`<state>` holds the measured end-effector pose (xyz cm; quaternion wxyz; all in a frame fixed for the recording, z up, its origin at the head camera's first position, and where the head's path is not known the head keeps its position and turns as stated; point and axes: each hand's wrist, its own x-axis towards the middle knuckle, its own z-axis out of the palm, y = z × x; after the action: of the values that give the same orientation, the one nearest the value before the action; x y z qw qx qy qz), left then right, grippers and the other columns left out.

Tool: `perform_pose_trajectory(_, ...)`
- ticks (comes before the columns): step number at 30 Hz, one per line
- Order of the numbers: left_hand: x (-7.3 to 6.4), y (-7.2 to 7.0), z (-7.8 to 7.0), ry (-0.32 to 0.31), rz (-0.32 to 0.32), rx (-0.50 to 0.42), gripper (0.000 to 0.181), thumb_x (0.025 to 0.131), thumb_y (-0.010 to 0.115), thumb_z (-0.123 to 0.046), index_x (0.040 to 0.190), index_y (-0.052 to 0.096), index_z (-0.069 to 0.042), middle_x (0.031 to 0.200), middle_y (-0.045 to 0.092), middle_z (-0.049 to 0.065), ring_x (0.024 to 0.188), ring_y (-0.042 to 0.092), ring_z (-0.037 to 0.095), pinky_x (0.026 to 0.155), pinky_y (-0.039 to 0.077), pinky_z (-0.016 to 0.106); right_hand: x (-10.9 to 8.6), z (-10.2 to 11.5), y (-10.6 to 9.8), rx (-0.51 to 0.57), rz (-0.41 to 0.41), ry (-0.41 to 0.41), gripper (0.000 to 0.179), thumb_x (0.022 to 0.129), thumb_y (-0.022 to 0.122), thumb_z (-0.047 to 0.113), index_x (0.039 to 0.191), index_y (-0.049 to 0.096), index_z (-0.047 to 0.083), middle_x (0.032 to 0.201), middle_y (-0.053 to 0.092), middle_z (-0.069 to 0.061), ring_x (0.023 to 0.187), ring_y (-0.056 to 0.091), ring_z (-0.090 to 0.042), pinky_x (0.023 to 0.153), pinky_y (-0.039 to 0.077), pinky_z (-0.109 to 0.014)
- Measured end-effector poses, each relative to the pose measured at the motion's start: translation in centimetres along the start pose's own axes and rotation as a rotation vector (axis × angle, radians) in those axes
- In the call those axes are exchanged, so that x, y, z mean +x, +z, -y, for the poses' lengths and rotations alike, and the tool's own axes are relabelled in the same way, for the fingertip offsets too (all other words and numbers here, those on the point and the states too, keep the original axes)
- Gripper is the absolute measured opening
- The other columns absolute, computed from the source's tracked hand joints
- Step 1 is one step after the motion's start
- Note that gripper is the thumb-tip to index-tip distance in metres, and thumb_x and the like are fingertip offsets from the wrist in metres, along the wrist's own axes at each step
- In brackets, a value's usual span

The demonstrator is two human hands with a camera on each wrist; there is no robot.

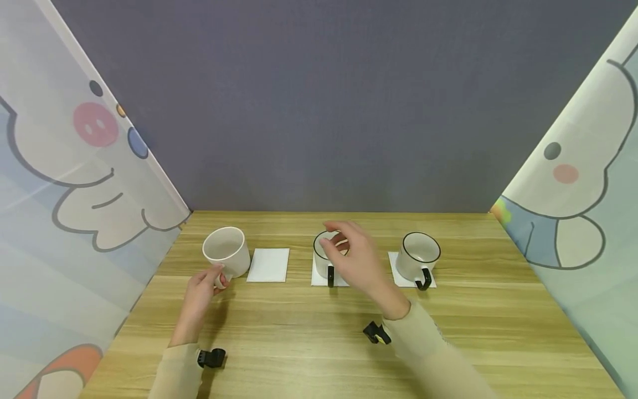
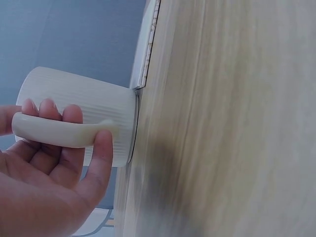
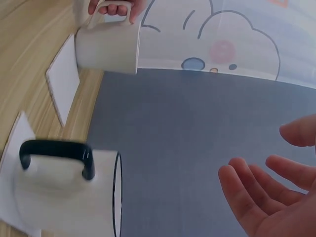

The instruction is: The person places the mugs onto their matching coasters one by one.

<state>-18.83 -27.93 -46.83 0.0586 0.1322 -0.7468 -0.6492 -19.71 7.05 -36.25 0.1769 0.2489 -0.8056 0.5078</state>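
My left hand (image 1: 201,287) holds the handle of a plain white mug (image 1: 241,261) at the left of the table. In the left wrist view several fingers pass through the handle (image 2: 54,132), and the mug stands upright with its base at the tabletop. A bare white square coaster (image 1: 268,265) lies just right of this mug. Over the middle mug (image 1: 323,268), white with a black rim and black handle, hovers my right hand (image 1: 358,257), its fingers loosely bent and holding nothing. The right wrist view shows that hand apart from the mug, beyond its rim.
Another black-rimmed mug (image 1: 411,269) stands on a white coaster (image 1: 394,265) to the right, its handle toward me. Beneath the middle mug lies a coaster (image 1: 343,282). A grey panel (image 1: 319,138) closes the wooden table's back, with cartoon-printed sheets (image 1: 45,221) at both sides.
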Motion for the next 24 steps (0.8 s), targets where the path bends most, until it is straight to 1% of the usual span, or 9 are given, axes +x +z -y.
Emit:
perform_pose_trajectory(3,0.1,0.0,0.0,-0.003,0.001,0.000,0.042,0.108,0.051,-0.029,0.082,0.062,0.002,0.076,0.058,-0.001,0.082,0.062,0.016,0.081,0.054,0.030,0.4,0.2,0.7,0.016,0.000,-0.005,0.030,0.095,0.071,0.013,0.123,0.068,0.003,0.113,0.067,-0.007,0.090,0.067,-0.019,0.076,0.059,-0.034)
perform_pose_trajectory(6,0.1,0.0,0.0,-0.009,-0.002,-0.004,0.041,0.108,0.051,-0.029,0.081,0.062,0.000,0.076,0.058,-0.001,0.082,0.062,0.016,0.081,0.054,0.030,0.7,0.3,1.5,0.036,0.003,-0.004,0.031,0.095,0.071,0.013,0.124,0.068,0.002,0.112,0.067,-0.008,0.089,0.068,-0.021,0.076,0.058,-0.032)
perform_pose_trajectory(10,0.0,0.0,0.0,-0.014,-0.005,-0.012,0.041,0.108,0.052,-0.029,0.081,0.062,0.000,0.075,0.057,-0.001,0.081,0.061,0.014,0.080,0.054,0.029,0.9,0.2,2.6,0.060,0.006,0.020,0.032,0.095,0.070,0.012,0.125,0.067,0.002,0.112,0.067,-0.009,0.087,0.067,-0.024,0.075,0.058,-0.033)
perform_pose_trajectory(15,-0.1,-0.2,0.0,-0.009,-0.003,-0.008,0.042,0.107,0.052,-0.031,0.082,0.062,0.001,0.076,0.058,0.000,0.082,0.061,0.015,0.081,0.054,0.030,0.9,0.0,4.1,0.062,0.023,0.060,0.031,0.097,0.069,0.014,0.126,0.067,0.003,0.115,0.065,-0.008,0.087,0.063,-0.021,0.076,0.057,-0.030)
perform_pose_trajectory(19,-0.1,-0.2,0.1,-0.005,0.001,0.016,0.044,0.107,0.052,-0.034,0.078,0.062,-0.003,0.079,0.059,0.003,0.084,0.061,0.016,0.083,0.054,0.032,0.9,-0.2,5.2,0.064,0.041,0.090,0.031,0.098,0.068,0.016,0.126,0.066,0.003,0.115,0.064,-0.008,0.086,0.063,-0.019,0.075,0.056,-0.028)
perform_pose_trajectory(22,-0.1,-0.2,0.0,-0.008,-0.001,0.019,0.043,0.107,0.052,-0.033,0.077,0.062,-0.004,0.079,0.059,0.004,0.084,0.060,0.016,0.082,0.053,0.032,0.8,-0.3,5.9,0.062,0.049,0.105,0.032,0.098,0.068,0.015,0.127,0.065,0.002,0.115,0.063,-0.009,0.085,0.063,-0.017,0.074,0.056,-0.027)
perform_pose_trajectory(24,-0.1,-0.1,0.0,-0.012,-0.004,0.020,0.043,0.108,0.051,-0.032,0.078,0.062,-0.003,0.078,0.059,0.003,0.084,0.060,0.016,0.082,0.053,0.032,0.8,-0.4,6.5,0.057,0.057,0.118,0.032,0.098,0.068,0.015,0.128,0.065,0.003,0.116,0.062,-0.009,0.085,0.063,-0.016,0.073,0.056,-0.027)
